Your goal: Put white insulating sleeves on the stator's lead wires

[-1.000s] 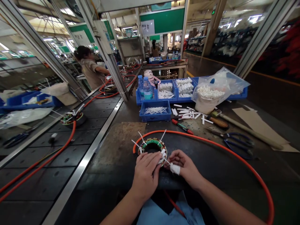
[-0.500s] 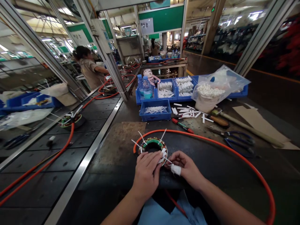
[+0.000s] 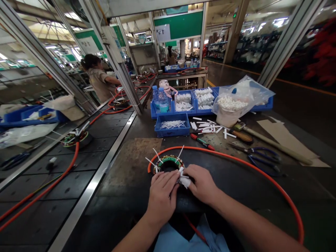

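Note:
A ring-shaped motor stator (image 3: 163,162) with a green circuit board lies on the dark bench, white cable ties (image 3: 156,154) sticking up from its far rim. My left hand (image 3: 163,194) is closed over its near side, fingers pressed together beside white sleeves (image 3: 181,170). At the right rim, my right hand (image 3: 201,182) is closed in a pinch by those sleeves, where a cable tie runs; the fingertips are mostly hidden. White tape (image 3: 185,181) wraps the right thumb. An orange cable (image 3: 252,165) leaves the stator and loops round to the right.
Behind the stator stand a small blue tray (image 3: 172,131) of cable ties and blue bins (image 3: 194,111) of white sleeves. A red marker (image 3: 202,142), loose sleeves, scissors (image 3: 264,154) and a hammer (image 3: 278,144) lie rightward. Another stator (image 3: 85,140) sits on the left conveyor; a co-worker (image 3: 101,78) is beyond.
My right hand has moved left and up against the stator's right rim, and its fingers have turned out of sight. My left hand stays on the stator.

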`<state>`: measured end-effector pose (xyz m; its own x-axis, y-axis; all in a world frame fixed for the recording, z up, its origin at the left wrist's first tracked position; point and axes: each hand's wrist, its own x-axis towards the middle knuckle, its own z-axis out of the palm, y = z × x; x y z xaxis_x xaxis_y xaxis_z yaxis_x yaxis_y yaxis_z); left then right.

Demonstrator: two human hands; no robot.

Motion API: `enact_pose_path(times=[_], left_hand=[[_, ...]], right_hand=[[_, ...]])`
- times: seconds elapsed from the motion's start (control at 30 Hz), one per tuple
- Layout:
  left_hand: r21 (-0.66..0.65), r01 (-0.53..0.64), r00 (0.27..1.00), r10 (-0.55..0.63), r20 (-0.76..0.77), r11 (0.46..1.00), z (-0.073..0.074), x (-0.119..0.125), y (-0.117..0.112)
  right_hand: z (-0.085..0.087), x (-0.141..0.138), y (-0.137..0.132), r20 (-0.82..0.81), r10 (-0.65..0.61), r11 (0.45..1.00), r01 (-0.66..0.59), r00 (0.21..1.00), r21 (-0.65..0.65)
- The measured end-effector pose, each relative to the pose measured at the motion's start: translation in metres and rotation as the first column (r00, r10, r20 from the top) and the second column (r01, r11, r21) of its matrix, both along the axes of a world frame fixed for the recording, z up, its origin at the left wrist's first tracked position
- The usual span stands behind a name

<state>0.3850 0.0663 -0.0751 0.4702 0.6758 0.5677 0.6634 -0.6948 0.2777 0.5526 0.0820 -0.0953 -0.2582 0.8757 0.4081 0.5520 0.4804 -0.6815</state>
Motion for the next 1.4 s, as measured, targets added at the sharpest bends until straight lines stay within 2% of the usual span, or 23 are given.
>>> enact_pose_path(times=[0.03, 0.1, 0.17, 0.23, 0.3, 0.37, 0.43, 0.5, 0.57, 0.63, 0.73, 0.83, 0.9, 1.0, 1.07, 1.13, 1.2, 1.27, 1.33, 1.4], left_hand=[[-0.003, -0.004, 1.000, 0.004, -0.021, 1.000, 0.001, 0.000, -0.001], [-0.005, -0.058, 0.995, 0.058, -0.086, 0.998, 0.005, 0.000, -0.001], [-0.022, -0.118, 0.980, 0.113, -0.162, 0.993, 0.009, -0.001, 0.001], [-0.076, -0.118, 0.968, 0.097, -0.233, 0.990, 0.013, -0.003, 0.005], [-0.135, -0.064, 0.954, 0.021, -0.298, 0.989, 0.017, -0.005, 0.010], [-0.152, -0.028, 0.934, -0.028, -0.356, 0.988, 0.020, -0.007, 0.014], [-0.151, -0.008, 0.915, -0.054, -0.400, 0.989, 0.021, -0.008, 0.016], [-0.155, -0.007, 0.901, -0.061, -0.430, 0.988, 0.021, -0.008, 0.016], [-0.133, -0.035, 0.898, -0.027, -0.440, 0.990, 0.018, -0.007, 0.015], [-0.079, -0.083, 0.900, 0.040, -0.435, 0.993, 0.014, -0.006, 0.015], [-0.003, -0.097, 0.907, 0.087, -0.412, 0.995, 0.005, -0.005, 0.019], [0.012, -0.011, 0.923, 0.015, -0.385, 1.000, -0.003, -0.005, 0.022], [-0.003, 0.011, 0.921, -0.011, -0.388, 1.000, -0.002, -0.005, 0.023], [-0.084, -0.014, 0.909, -0.023, -0.416, 0.996, 0.011, -0.011, 0.021], [-0.137, 0.016, 0.902, -0.073, -0.425, 0.990, 0.022, -0.019, 0.020], [-0.135, 0.071, 0.899, -0.122, -0.420, 0.988, 0.028, -0.026, 0.020], [-0.095, 0.074, 0.906, -0.107, -0.409, 0.993, 0.025, -0.028, 0.020], [-0.061, 0.002, 0.922, -0.025, -0.386, 0.998, 0.018, -0.022, 0.016], [-0.054, -0.080, 0.939, 0.058, -0.338, 0.995, 0.010, -0.013, 0.012], [-0.062, -0.072, 0.957, 0.051, -0.285, 0.996, 0.009, -0.009, 0.008]], right_hand=[[0.003, 0.003, -0.001, 0.172, 0.005, 0.985, -0.035, 0.985, 0.170], [0.010, 0.008, -0.003, 0.376, -0.032, 0.895, -0.141, 0.926, 0.422], [0.015, 0.009, -0.002, 0.424, -0.053, 0.800, -0.216, 0.904, 0.559], [0.020, 0.007, 0.006, 0.430, -0.080, 0.758, -0.225, 0.899, 0.612], [0.024, 0.002, 0.023, 0.449, -0.123, 0.774, -0.197, 0.885, 0.602], [0.027, -0.001, 0.042, 0.483, -0.102, 0.848, -0.178, 0.870, 0.499], [0.029, 0.000, 0.055, 0.487, -0.028, 0.912, -0.177, 0.873, 0.370], [0.031, 0.004, 0.056, 0.403, 0.097, 0.953, -0.201, 0.910, 0.224], [0.033, 0.010, 0.048, 0.288, 0.250, 0.951, -0.290, 0.925, 0.105], [0.034, 0.012, 0.038, 0.264, 0.322, 0.938, -0.344, 0.909, 0.042], [0.032, 0.004, 0.035, 0.459, 0.208, 0.951, -0.289, 0.864, 0.112], [0.026, -0.009, 0.046, 0.557, 0.144, 0.952, -0.269, 0.818, 0.148], [0.022, -0.014, 0.054, 0.541, 0.166, 0.955, -0.271, 0.825, 0.120], [0.022, -0.013, 0.060, 0.468, 0.214, 0.957, -0.279, 0.858, 0.075], [0.023, -0.006, 0.056, 0.431, 0.226, 0.958, -0.279, 0.873, 0.061], [0.025, 0.002, 0.045, 0.347, 0.192, 0.973, -0.225, 0.918, 0.057], [0.025, 0.008, 0.029, 0.174, 0.093, 0.993, -0.104, 0.980, 0.056], [0.022, 0.012, 0.011, 0.064, 0.024, 0.997, -0.029, 0.998, 0.075], [0.017, 0.012, -0.004, 0.132, 0.049, 0.988, -0.068, 0.990, 0.142], [0.011, 0.012, -0.013, 0.258, 0.086, 0.971, -0.139, 0.962, 0.197]])
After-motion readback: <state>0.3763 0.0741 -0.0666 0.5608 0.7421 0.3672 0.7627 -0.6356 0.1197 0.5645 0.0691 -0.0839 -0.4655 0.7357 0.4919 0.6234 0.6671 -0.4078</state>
